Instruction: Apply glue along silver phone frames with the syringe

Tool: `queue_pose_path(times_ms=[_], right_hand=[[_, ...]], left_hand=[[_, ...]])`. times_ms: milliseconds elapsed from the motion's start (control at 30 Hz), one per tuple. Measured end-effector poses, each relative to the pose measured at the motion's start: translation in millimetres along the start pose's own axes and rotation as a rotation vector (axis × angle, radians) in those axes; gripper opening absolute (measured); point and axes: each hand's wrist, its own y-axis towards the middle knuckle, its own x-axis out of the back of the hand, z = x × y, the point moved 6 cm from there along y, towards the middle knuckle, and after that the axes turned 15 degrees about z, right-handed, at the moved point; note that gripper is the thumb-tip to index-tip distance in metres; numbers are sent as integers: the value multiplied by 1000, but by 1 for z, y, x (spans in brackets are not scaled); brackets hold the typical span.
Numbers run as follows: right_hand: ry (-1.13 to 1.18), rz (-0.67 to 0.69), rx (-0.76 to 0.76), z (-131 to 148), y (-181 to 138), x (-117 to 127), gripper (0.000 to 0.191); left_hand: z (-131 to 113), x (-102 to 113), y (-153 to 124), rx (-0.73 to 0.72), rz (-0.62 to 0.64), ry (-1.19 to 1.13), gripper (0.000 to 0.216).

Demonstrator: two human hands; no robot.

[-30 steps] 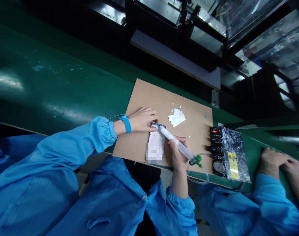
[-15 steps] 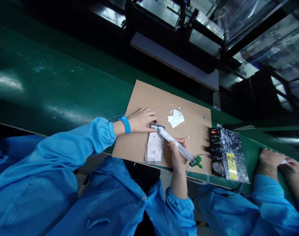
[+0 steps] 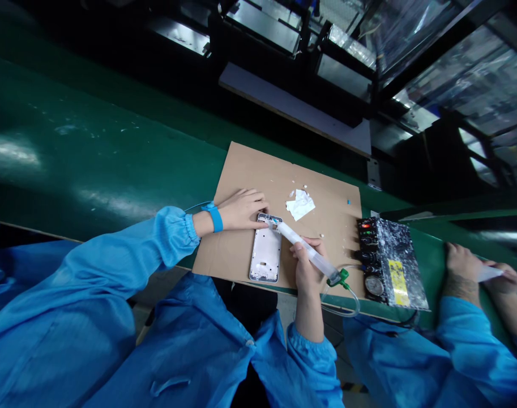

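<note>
A silver phone frame (image 3: 266, 249) lies flat on a brown cardboard sheet (image 3: 250, 170). My left hand (image 3: 242, 208), with a blue wrist strap, rests flat on the cardboard with its fingertips pressing the frame's top left corner. My right hand (image 3: 306, 266) grips a clear syringe dispenser (image 3: 307, 251) like a pen. Its tip touches the frame's top edge. A green fitting and clear tube (image 3: 345, 294) lead off the syringe's back end.
A crumpled white wipe (image 3: 299, 204) lies on the cardboard beyond the frame. A black controller box (image 3: 389, 263) with gauge and lights stands to the right. Another person's hands (image 3: 474, 269) in blue sleeves work at far right. A green conveyor belt (image 3: 92, 153) runs behind.
The syringe tip has slid slightly left along the frame's top edge. The other person's hands at far right now hold something white.
</note>
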Motion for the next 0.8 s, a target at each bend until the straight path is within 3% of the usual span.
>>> queue_pose_path(times_ms=[233,367,433,500,600,667,800], right_hand=[[47,-50,47,-4,-1,3,49],[61,-88,67,-6,0,6,49],[62,-97,74,-7,0,8,50],[58,-105,83,-6,0,8,50],[62,-121,96,-3,-1,8,50],[75,-132,101,-1,-2,7,50],[100,-127,93,0,-1,6,51]], left_hand=[[0,8,-7,1,27,41,86],[24,21,-5,49,16,24,100],[54,42,-7,148,-115,26,92],[92,75,-23,332,-394,48,77],[143,116,-68,645,-791,49,52],[162,129,-91,771,-874,28,39],[165,128,-97,815,-785,5,30]])
